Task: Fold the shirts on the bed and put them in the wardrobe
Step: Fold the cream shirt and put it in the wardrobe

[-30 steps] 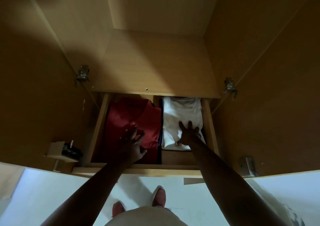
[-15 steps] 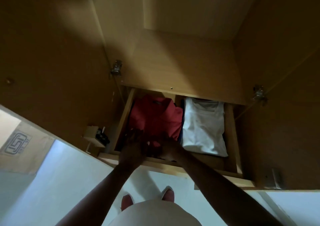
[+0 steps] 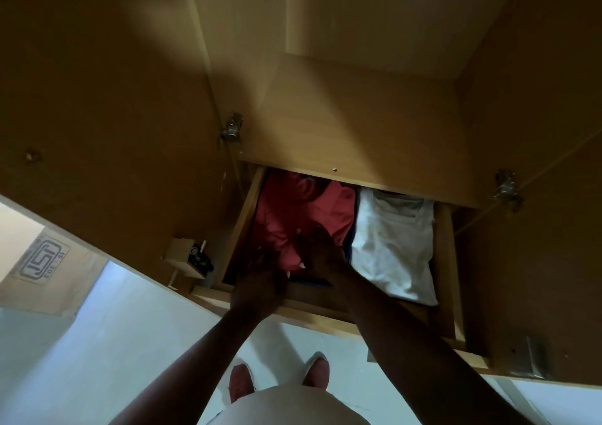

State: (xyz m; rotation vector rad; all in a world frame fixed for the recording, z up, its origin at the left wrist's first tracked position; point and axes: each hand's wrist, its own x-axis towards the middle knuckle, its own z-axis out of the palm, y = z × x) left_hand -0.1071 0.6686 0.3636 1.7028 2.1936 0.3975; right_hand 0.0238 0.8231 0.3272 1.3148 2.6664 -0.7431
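Folded red shirt (image 3: pixel 303 209) in drawer (image 3: pixel 245 221), folded white shirt (image 3: pixel 391 239) just beside

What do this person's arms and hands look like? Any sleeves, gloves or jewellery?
The left forearm and right forearm are bare as far as the picture shows; no sleeves reach them. The left hand and right hand wear no gloves, and no watch, ring or bracelet shows, though the light is dim. Below are a pale garment and reddish shoes.
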